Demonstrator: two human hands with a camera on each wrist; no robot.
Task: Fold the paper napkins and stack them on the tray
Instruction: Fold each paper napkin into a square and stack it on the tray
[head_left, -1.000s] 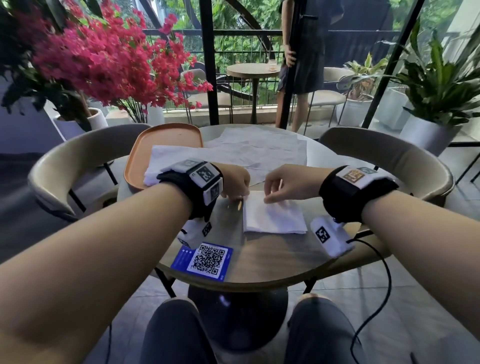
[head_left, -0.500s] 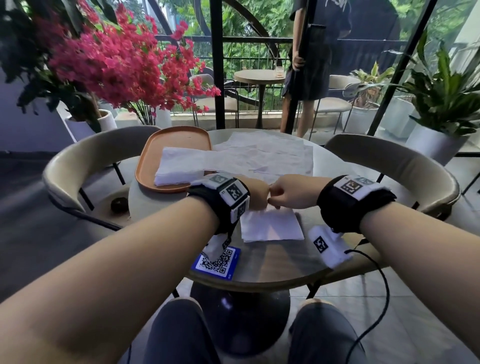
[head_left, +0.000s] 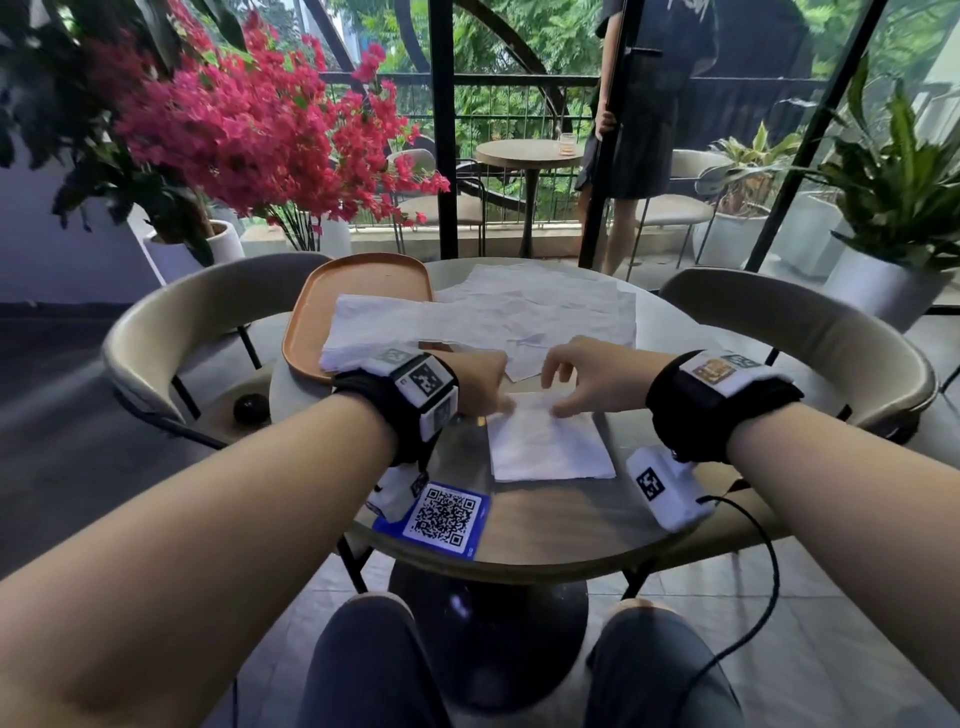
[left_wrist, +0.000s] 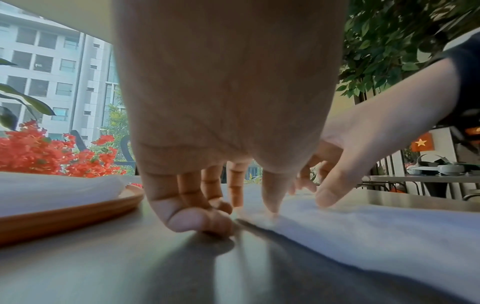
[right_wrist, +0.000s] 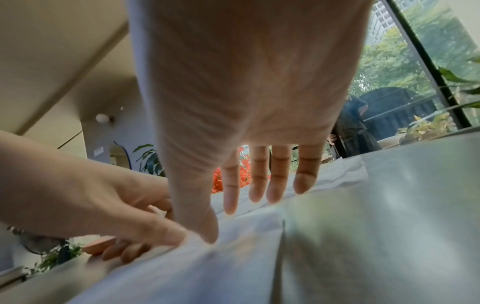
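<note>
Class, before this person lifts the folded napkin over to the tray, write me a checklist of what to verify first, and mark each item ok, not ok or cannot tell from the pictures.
1. Folded napkin lies flat on the table: ok.
2. Left hand has hold of the napkin: not ok; its thumb only presses the far left edge, fingers curled beside it.
3. Right hand has hold: not ok; its thumb presses the far edge, the fingers hang straight above.
4. Crease fully pressed: cannot tell.
5. Tray within reach, on the left: ok.
6. Napkin stack sits squarely inside the tray: not ok; it overhangs the right rim.
</note>
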